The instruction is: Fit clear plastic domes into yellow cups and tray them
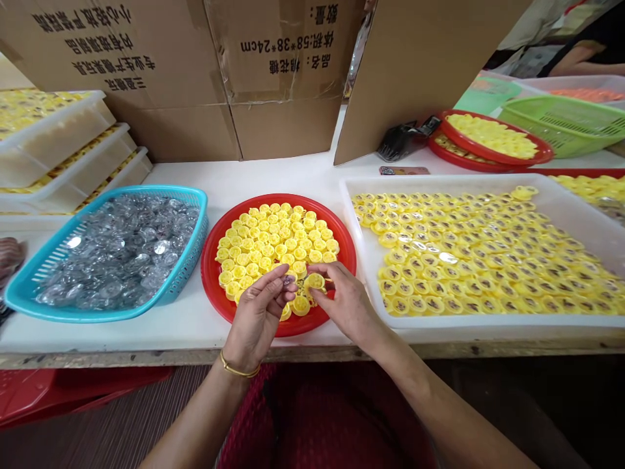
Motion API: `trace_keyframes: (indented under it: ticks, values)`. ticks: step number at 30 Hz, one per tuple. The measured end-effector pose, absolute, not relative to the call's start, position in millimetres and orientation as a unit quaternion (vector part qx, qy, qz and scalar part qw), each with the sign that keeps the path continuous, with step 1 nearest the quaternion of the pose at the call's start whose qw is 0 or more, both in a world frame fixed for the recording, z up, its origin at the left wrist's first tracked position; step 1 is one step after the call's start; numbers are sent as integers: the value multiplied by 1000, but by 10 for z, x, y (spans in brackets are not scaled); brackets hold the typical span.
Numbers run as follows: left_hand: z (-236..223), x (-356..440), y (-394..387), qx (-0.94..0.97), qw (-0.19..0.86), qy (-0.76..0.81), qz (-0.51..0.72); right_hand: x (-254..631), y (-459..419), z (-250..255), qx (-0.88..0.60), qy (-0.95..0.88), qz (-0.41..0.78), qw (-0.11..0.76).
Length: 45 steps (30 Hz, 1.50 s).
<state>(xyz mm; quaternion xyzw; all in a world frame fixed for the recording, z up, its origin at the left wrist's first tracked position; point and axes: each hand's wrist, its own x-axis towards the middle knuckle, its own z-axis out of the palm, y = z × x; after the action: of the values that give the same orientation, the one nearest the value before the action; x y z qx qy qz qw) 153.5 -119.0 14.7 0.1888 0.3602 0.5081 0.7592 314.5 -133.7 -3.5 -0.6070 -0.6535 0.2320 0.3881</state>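
The left hand (261, 312) has thumb and fingertips pinched together on a small, shiny, see-through disc (290, 280), while the right hand (349, 296) grips a small round yellow plastic cup (315, 282) between thumb and fingers, just beside it. Both are poised over a round red plastic tray (211, 280) near the front edge of the white counter (195, 335), and I can see the tray is crowded with more little yellow plastic cups (263, 236). Left of it, also towards the front edge, sits a turquoise plastic basket (203, 218) heaped with clear, glinting plastic pieces (127, 251). On the other side, a large white rectangular plastic tub (371, 286) holds rows of yellow pieces with dark printed centres (463, 260). Tall brown cardboard panels (170, 133) stand along the counter's back edge, with milky stacked plastic bins (63, 169) by its back left corner. Towards the back right, a phone-like flat object (404, 170) lies behind the tub, near a tangled-looking black object (403, 142) and stacked red plates (544, 155) of yellow pieces.
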Motion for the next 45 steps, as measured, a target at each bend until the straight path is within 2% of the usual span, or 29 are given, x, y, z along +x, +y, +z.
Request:
trace_keyframes:
  ticks: [6,14,34,45]
  values:
    - [162,1548,-1148,105,779,368,497,3083,-1357,-41,-596,-594,303,447]
    - [110,1558,-1147,99,794,358,482,3039,-1392,-93,-573,-507,409,498]
    - [159,1711,-1114,212,742,386,506,3061,-1393,-65,-501,-459,469,564]
    - [144,1721,-1180,292,682,425,518,3086,-1415,-53,-503,-444,475,570]
